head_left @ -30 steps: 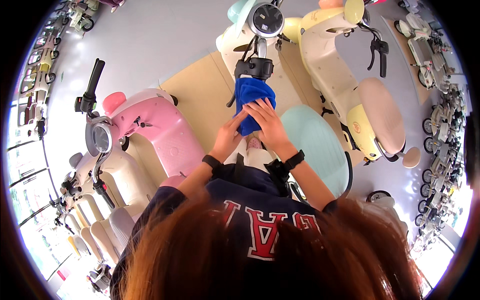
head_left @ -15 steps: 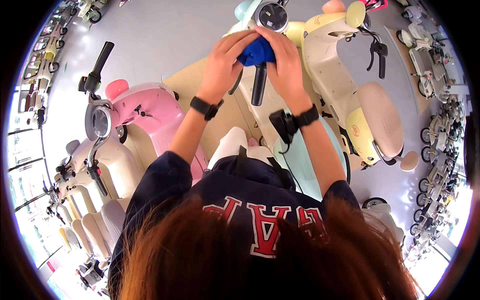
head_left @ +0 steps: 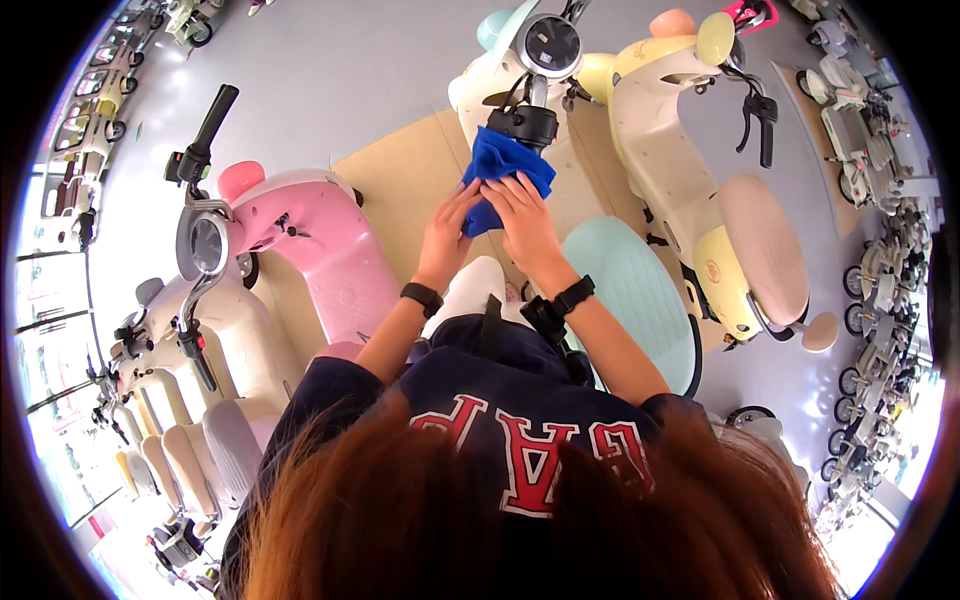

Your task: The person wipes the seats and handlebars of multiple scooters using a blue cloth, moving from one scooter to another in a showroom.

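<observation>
A bright blue cloth is draped around the handlebar of a cream and mint scooter, hiding its grip. The black switch housing shows just beyond the cloth, with the round gauge farther off. My left hand presses the near left side of the cloth with its fingers. On the near right side, my right hand has its fingers bent over the cloth, holding it. The two hands are close together at the near end of the handlebar. Each wrist wears a black band.
The scooter's mint seat lies right of my body. A pink scooter stands to the left, its handlebar jutting out. A yellow and cream scooter is close on the right. Many more scooters line both sides. Tan boards cover the floor underneath.
Both hands have come back toward me along the handlebar with the cloth. The cloth, bunched before, is spread out more and covers the grip that showed earlier.
</observation>
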Demonstrator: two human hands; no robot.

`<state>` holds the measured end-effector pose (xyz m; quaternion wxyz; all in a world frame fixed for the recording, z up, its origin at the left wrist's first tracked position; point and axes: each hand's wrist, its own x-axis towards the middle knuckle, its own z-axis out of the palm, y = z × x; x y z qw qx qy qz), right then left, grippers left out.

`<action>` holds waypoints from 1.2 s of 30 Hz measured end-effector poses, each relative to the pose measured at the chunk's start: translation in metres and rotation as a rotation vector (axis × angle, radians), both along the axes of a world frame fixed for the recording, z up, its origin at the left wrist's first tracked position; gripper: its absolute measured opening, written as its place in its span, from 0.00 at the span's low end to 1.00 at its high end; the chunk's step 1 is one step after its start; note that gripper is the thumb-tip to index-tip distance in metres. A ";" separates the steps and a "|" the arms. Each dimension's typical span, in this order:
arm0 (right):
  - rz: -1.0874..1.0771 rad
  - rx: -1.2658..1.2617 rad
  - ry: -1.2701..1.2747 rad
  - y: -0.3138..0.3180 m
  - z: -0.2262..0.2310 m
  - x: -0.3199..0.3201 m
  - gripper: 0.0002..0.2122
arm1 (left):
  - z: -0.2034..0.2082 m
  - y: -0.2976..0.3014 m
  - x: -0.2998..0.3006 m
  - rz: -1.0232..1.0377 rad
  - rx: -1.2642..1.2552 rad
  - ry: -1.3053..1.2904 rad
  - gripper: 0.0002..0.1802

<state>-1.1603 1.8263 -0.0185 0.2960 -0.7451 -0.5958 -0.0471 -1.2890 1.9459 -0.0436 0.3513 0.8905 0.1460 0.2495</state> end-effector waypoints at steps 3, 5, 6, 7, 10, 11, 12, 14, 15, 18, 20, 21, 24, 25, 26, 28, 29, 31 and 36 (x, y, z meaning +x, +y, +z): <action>0.042 -0.039 0.058 -0.001 0.000 -0.012 0.18 | 0.001 -0.001 -0.015 0.031 0.038 -0.016 0.29; 0.037 -0.015 0.008 -0.003 0.001 -0.020 0.16 | 0.004 0.001 -0.027 0.016 -0.346 0.206 0.25; 0.059 -0.108 0.055 -0.003 0.002 -0.023 0.17 | 0.005 0.005 -0.032 0.014 -0.340 0.206 0.25; 0.079 -0.203 0.103 -0.002 0.003 -0.024 0.18 | 0.007 0.010 -0.036 0.001 -0.307 0.211 0.24; 0.012 -0.107 0.222 0.009 0.016 -0.022 0.20 | 0.035 0.027 -0.029 -0.005 -0.229 0.206 0.22; -0.038 -0.060 0.315 0.015 0.026 -0.018 0.21 | 0.052 0.036 -0.018 0.004 -0.187 0.188 0.21; -0.046 -0.060 0.316 0.020 0.040 -0.016 0.21 | 0.063 0.047 -0.008 -0.012 -0.120 0.094 0.21; -0.156 0.064 0.390 0.033 0.072 -0.010 0.22 | 0.093 0.066 0.016 -0.097 -0.004 -0.058 0.24; -0.168 0.062 0.393 0.039 0.086 -0.007 0.22 | 0.107 0.071 0.026 -0.121 0.020 -0.121 0.24; -0.178 0.318 0.128 0.057 0.110 -0.005 0.29 | 0.118 0.085 0.046 -0.120 0.202 -0.342 0.25; -0.199 0.314 0.122 0.063 0.095 -0.007 0.29 | 0.107 0.088 0.052 -0.072 0.184 -0.417 0.30; -0.211 0.310 0.110 0.064 0.083 -0.008 0.29 | 0.089 0.087 0.055 -0.094 0.174 -0.421 0.30; -0.291 0.201 0.271 0.063 0.023 -0.018 0.28 | 0.015 0.081 0.050 -0.126 -0.318 -0.038 0.38; -0.339 0.182 0.343 0.063 0.009 -0.021 0.28 | -0.001 0.076 0.048 -0.175 -0.450 0.075 0.40; -0.380 0.146 0.323 0.070 0.003 -0.027 0.26 | -0.009 0.073 0.047 -0.202 -0.448 -0.045 0.39; -0.444 0.177 0.391 0.078 0.012 -0.032 0.26 | -0.015 0.074 0.049 -0.215 -0.508 -0.058 0.37; -0.492 0.216 0.454 0.083 0.018 -0.034 0.26 | -0.017 0.076 0.049 -0.214 -0.559 -0.080 0.36; -0.552 0.234 0.424 0.086 0.020 -0.035 0.24 | -0.014 0.083 0.053 -0.217 -0.535 -0.080 0.32; -0.628 0.155 0.574 0.069 0.018 -0.044 0.19 | -0.007 0.103 0.032 -0.364 -0.425 0.093 0.23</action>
